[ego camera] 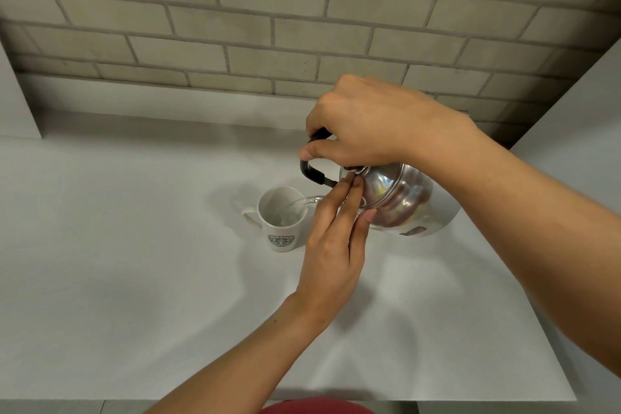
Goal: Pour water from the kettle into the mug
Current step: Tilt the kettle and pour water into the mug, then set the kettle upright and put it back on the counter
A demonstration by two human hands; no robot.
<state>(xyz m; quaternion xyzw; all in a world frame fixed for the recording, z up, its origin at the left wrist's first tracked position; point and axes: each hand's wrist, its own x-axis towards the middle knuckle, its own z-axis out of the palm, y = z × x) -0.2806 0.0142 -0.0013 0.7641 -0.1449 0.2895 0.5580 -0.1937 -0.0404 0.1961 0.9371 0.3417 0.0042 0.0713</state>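
Kettle (400, 198) hangs tipped above the table (134, 279), just right of the mug (281, 217), its spout aimed left and down over the mug's rim, so its axis from base to lid lies nearly level, base to the right. A thin stream of water (302, 203) runs from the spout into the mug, which stands upright on the table with its handle to the left. The right hand (366, 124) has its fingers wrapped shut around the black handle (314, 175), the proper place to carry it; the left hand (336, 245) has its fingers nearly straight and close together, tips pressed on the lid (356, 175), gripping nothing. Polished steel like this is stiff and likely slick, and with water inside probably weighty, so the load should stay on the handle while the lid is steadied against sliding off. The mug looks ceramic, so breakable, and light enough to shift if the spout knocks it.
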